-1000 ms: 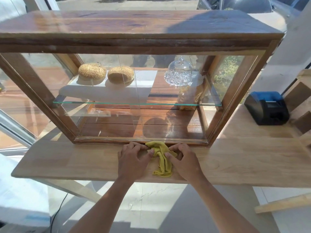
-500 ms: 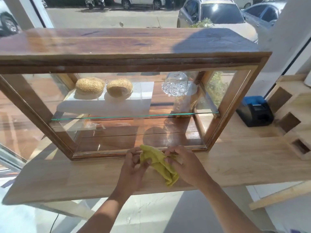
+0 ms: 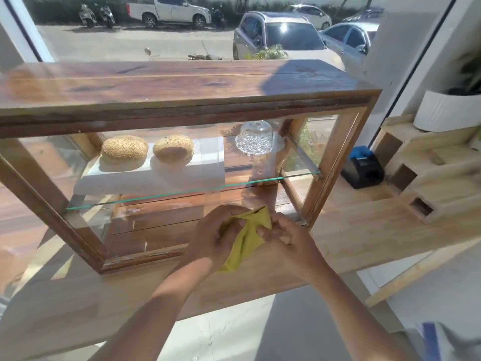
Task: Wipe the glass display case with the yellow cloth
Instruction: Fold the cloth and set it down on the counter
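A wood-framed glass display case stands on a light wooden counter. Inside, two seeded buns rest on a white board on the glass shelf, and a glass dome sits to their right. The yellow cloth is bunched between both hands, just in front of the case's lower front glass, right of centre. My left hand grips its left side. My right hand pinches its right side. The cloth's lower end hangs down toward the counter edge.
A black and blue receipt printer sits on the counter right of the case. Stepped wooden boxes and a white plant pot stand at the far right. Behind the case is a window with parked cars outside.
Both hands have lifted the cloth off the counter and up to the lower front glass. My view has tilted upward, showing more of the street.
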